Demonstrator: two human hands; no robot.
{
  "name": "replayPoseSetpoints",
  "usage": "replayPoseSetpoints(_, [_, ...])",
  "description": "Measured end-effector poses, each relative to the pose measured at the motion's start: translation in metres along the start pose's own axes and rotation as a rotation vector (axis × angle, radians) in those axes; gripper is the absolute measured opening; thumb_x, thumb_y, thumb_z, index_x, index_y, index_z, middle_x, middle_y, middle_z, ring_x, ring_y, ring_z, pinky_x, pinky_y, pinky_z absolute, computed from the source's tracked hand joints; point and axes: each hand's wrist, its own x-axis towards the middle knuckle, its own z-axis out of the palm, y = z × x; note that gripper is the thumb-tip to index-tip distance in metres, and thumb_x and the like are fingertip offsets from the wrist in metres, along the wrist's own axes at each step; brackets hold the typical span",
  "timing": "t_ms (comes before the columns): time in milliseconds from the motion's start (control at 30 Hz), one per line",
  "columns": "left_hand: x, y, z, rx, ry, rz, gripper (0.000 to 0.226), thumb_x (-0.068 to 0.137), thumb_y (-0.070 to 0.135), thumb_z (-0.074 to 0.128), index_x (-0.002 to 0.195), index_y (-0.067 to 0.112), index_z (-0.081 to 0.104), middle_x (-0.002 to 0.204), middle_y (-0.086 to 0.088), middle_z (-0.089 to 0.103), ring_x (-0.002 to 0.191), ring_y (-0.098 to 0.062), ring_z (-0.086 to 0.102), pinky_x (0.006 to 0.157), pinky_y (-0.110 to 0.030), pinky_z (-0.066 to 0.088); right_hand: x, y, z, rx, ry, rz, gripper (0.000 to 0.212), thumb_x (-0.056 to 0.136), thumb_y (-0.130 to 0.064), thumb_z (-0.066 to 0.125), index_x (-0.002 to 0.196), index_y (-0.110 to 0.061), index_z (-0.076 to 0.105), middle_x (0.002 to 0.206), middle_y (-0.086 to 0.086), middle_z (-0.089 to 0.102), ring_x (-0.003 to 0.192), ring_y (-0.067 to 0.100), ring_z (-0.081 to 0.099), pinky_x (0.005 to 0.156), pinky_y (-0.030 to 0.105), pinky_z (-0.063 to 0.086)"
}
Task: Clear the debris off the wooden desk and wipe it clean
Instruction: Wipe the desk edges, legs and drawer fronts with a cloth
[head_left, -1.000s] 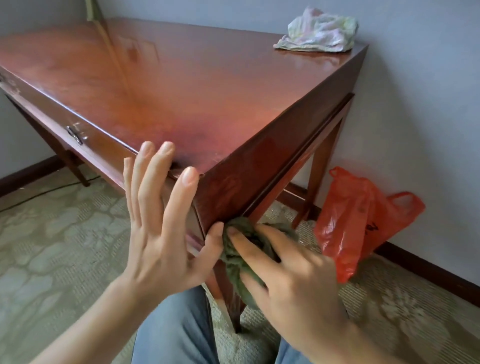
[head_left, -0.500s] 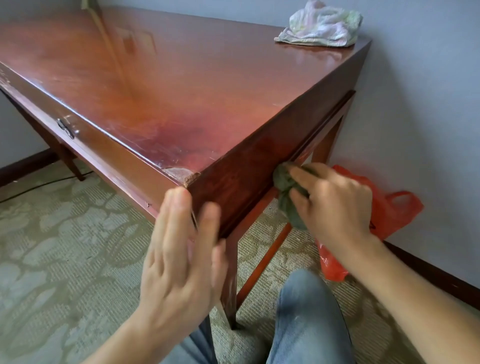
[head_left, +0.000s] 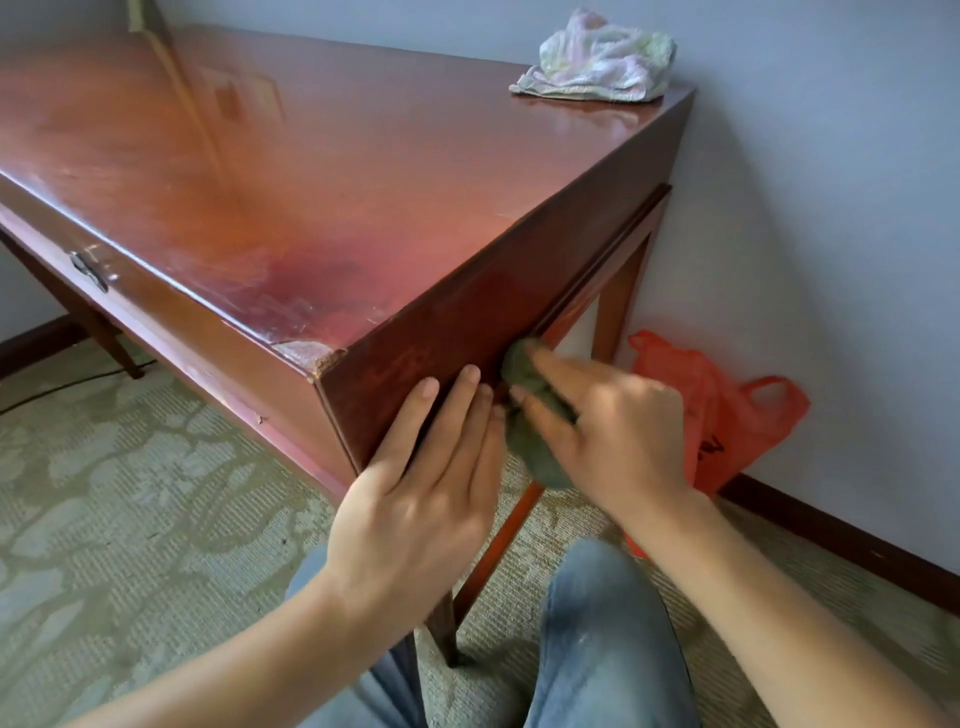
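Counter (head_left: 363, 171), a long reddish-brown wooden desk with a glossy top, fills the upper left of the view and stands against a pale wall; no loose debris shows on its top, so clearing looks done, though scuffs and a chipped near corner (head_left: 311, 356) remain. Red plastic bag (head_left: 722, 421) sits on the patterned carpet by the wall, past the far leg. Crumpled pale floral cloth (head_left: 597, 62) lies on the far right corner of the top, still to be removed, I judge. Left hand (head_left: 415, 499) rests flat on the end panel near the corner, fingers straight and close together, holding nothing. Right hand (head_left: 608, 421) has its fingers curled around a wadded dark green rag (head_left: 535, 410), pressing it to the lower edge of the same panel. Judgement: top wiped, side in progress, legs remaining.
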Motion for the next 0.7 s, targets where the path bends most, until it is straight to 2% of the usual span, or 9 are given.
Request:
replayPoseSetpoints(100, [-0.002, 0.000, 0.004, 0.034, -0.035, 0.016, 0.030, 0.101, 0.012, 0.054, 0.119, 0.000, 0.074, 0.135, -0.020, 0.067, 0.138, -0.034, 0.054, 0.122, -0.048, 0.031, -0.013, -0.007, -0.003, 0.086, 0.009, -0.126, 0.030, 0.098, -0.036, 0.066, 0.122, -0.022, 0.076, 0.100, -0.004, 0.079, 0.079, 0.018, 0.076, 0.053, 0.035, 0.057])
replayPoseSetpoints(200, [-0.003, 0.001, 0.005, 0.053, -0.031, 0.026, 0.030, 0.101, 0.011, 0.053, 0.120, 0.000, 0.074, 0.138, -0.020, 0.065, 0.138, -0.035, 0.055, 0.121, -0.049, 0.032, 0.000, 0.014, 0.001, 0.053, -0.027, -0.126, 0.031, 0.099, -0.040, 0.064, 0.126, -0.028, 0.074, 0.098, -0.007, 0.078, 0.077, 0.019, 0.076, 0.052, 0.035, 0.057])
replayPoseSetpoints(333, [-0.002, 0.003, 0.006, 0.058, -0.039, 0.015, 0.030, 0.103, 0.010, 0.052, 0.120, 0.001, 0.075, 0.140, -0.018, 0.064, 0.138, -0.033, 0.055, 0.122, -0.049, 0.032, 0.033, 0.062, 0.011, -0.115, -0.090, -0.019, 0.037, 0.096, -0.049, 0.056, 0.126, -0.036, 0.073, 0.093, -0.003, 0.080, 0.072, 0.031, 0.074, 0.056, 0.035, 0.055])
replayPoseSetpoints(500, [0.000, 0.003, 0.004, 0.054, -0.054, 0.002, 0.029, 0.103, 0.011, 0.053, 0.121, 0.002, 0.074, 0.140, -0.017, 0.064, 0.138, -0.032, 0.055, 0.122, -0.049, 0.032, 0.074, 0.116, 0.023, -0.144, -0.196, 0.187, 0.036, 0.102, -0.044, 0.062, 0.136, -0.035, 0.068, 0.099, 0.014, 0.078, 0.088, 0.043, 0.071, 0.072, 0.043, 0.055])
replayPoseSetpoints(600, [0.002, 0.001, 0.001, 0.038, -0.121, 0.005, 0.029, 0.103, 0.012, 0.054, 0.121, 0.002, 0.074, 0.140, -0.017, 0.064, 0.138, -0.033, 0.054, 0.122, -0.050, 0.032, 0.065, 0.109, 0.023, -0.142, -0.172, 0.164, 0.037, 0.101, -0.049, 0.057, 0.135, -0.037, 0.068, 0.095, 0.013, 0.079, 0.083, 0.041, 0.072, 0.069, 0.043, 0.057])
replayPoseSetpoints(700, [0.005, 0.004, -0.006, -0.017, -0.181, -0.026, 0.033, 0.102, 0.008, 0.048, 0.119, -0.001, 0.074, 0.139, -0.020, 0.064, 0.138, -0.035, 0.054, 0.123, -0.050, 0.028, 0.034, 0.068, 0.014, -0.131, -0.157, 0.018, 0.042, 0.099, -0.056, 0.048, 0.130, -0.037, 0.069, 0.083, 0.002, 0.077, 0.073, 0.032, 0.073, 0.060, 0.039, 0.056])
